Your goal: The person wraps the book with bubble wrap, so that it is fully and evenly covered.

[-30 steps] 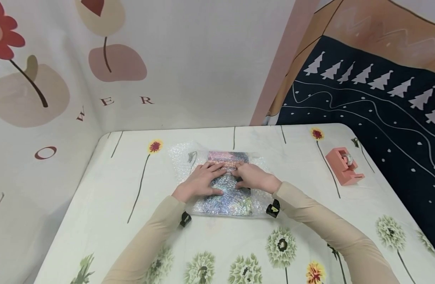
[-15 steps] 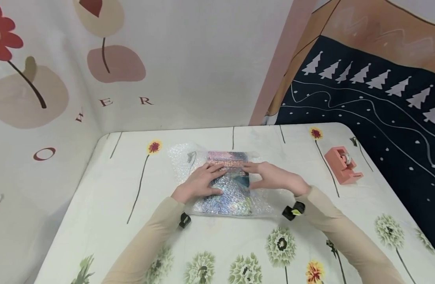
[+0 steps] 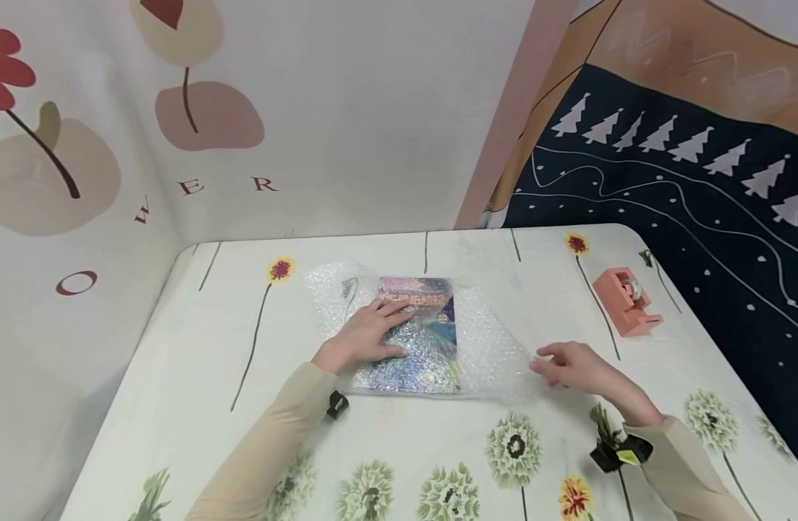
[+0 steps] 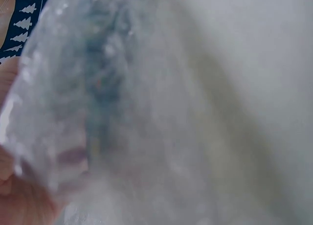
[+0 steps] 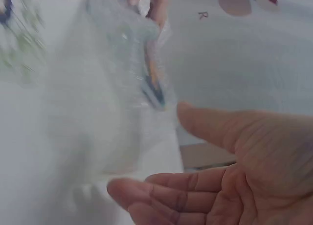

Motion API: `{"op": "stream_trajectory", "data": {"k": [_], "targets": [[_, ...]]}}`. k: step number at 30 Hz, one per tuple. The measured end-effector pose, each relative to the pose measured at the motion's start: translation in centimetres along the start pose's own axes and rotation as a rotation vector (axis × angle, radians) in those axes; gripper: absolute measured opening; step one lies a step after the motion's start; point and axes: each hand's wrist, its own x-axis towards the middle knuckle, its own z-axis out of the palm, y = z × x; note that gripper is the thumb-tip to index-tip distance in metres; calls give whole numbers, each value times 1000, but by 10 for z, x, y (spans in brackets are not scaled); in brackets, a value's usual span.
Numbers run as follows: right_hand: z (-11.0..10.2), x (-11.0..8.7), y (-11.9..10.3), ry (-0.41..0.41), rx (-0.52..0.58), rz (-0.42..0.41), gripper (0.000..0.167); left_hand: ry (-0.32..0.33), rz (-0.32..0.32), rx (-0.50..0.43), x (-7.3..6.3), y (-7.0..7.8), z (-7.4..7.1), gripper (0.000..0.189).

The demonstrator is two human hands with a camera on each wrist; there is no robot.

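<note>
A flat, rectangular, colourfully printed item (image 3: 446, 329), like a book or thin box, lies under bubble wrap (image 3: 493, 344) on the table. My left hand (image 3: 364, 334) rests on the wrapped item with its fingers spread, hiding part of its left side. To the right of the wrap's flap is my right hand (image 3: 577, 370), its fingertips right at the flap's edge. In the right wrist view, thumb and fingers (image 5: 181, 195) are apart with nothing between them. Blurred bubble wrap (image 4: 117, 102) fills much of the left wrist view.
A pink tape dispenser (image 3: 623, 307) with a roll of clear tape stands at the table's right side. The table is covered by a white flowered cloth (image 3: 438, 441). Printed fabric hangs behind, and a dark tree-patterned cloth (image 3: 685, 202) lies beyond the right edge.
My right hand has slid off the wrapped item and out to the right, reaching the edge of the bubble wrap. The wrap's right flap now lies spread out. My left hand stays put.
</note>
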Motion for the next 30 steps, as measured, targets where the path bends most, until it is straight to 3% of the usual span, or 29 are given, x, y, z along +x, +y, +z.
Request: {"op": "stream_trajectory", "data": {"k": [4, 11, 21, 30], "targets": [[6, -9, 13, -43, 226, 37, 46, 14, 6, 13, -1, 0, 0, 73], [7, -10, 8, -8, 441, -67, 25, 21, 11, 10, -1, 1, 0, 73], [27, 16, -57, 205, 456, -207, 12, 8, -5, -7, -1, 1, 1, 73], [60, 46, -101, 165, 451, -368, 4, 24, -15, -2, -1, 1, 1, 74]]}}
